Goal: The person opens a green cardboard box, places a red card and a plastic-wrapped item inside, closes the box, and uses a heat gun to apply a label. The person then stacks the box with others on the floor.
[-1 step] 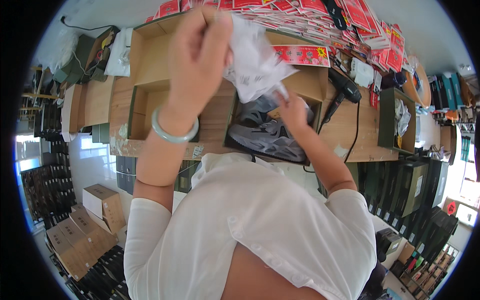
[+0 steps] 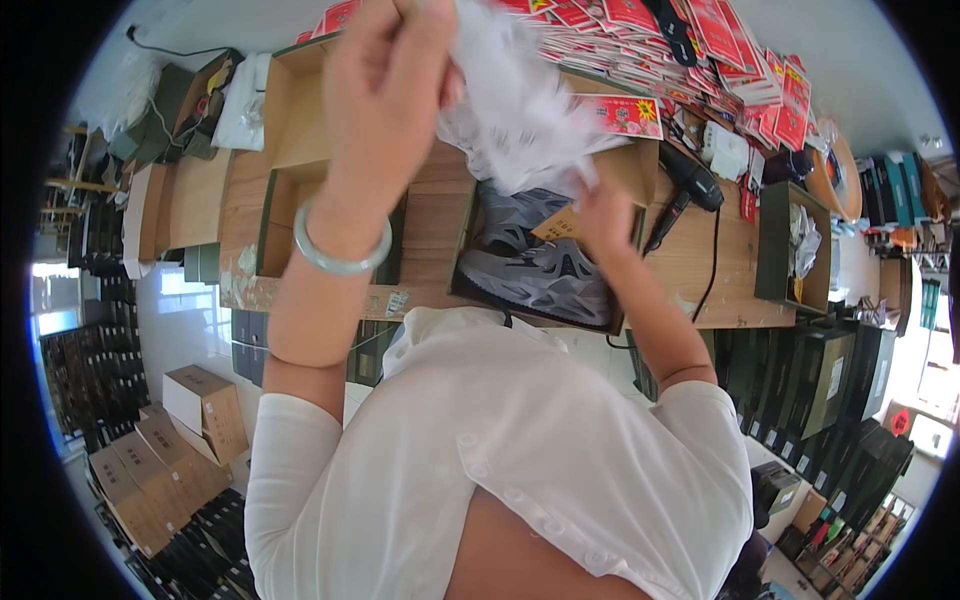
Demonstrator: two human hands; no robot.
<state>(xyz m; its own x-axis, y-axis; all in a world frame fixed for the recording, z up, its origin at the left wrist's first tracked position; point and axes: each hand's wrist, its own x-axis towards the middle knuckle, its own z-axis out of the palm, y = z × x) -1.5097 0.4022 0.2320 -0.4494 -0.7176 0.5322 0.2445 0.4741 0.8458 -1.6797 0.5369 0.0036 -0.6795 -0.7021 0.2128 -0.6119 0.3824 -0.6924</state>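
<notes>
Raised high at the upper middle, my left hand [image 2: 385, 110] is closed on the top of a crumpled, thin white wrapping sheet [image 2: 515, 130]. Whether that sheet is plastic or paper is unclear. Its lower right end meets my right hand [image 2: 607, 215], which is blurred but looks pinched on it. Below sits a dark green shoe box [image 2: 463, 240], standing open. Inside lies a pair of grey sneakers [image 2: 535, 280], with a brown card [image 2: 556, 224] between them. The sheet hides the far part of the box.
Left of the shoe box stands an open box [image 2: 295, 105] with a bare inside. A black hair dryer [image 2: 690, 180] with its cord lies to the right, near a small green box [image 2: 775, 245]. Red printed packets [image 2: 600, 45] are heaped behind. Stacked cartons [image 2: 160, 470] stand lower left.
My left hand has moved slightly up and left with the white sheet, which spreads wider and blurs. My right hand has shifted a little right, uncovering more of the brown card and the sneakers.
</notes>
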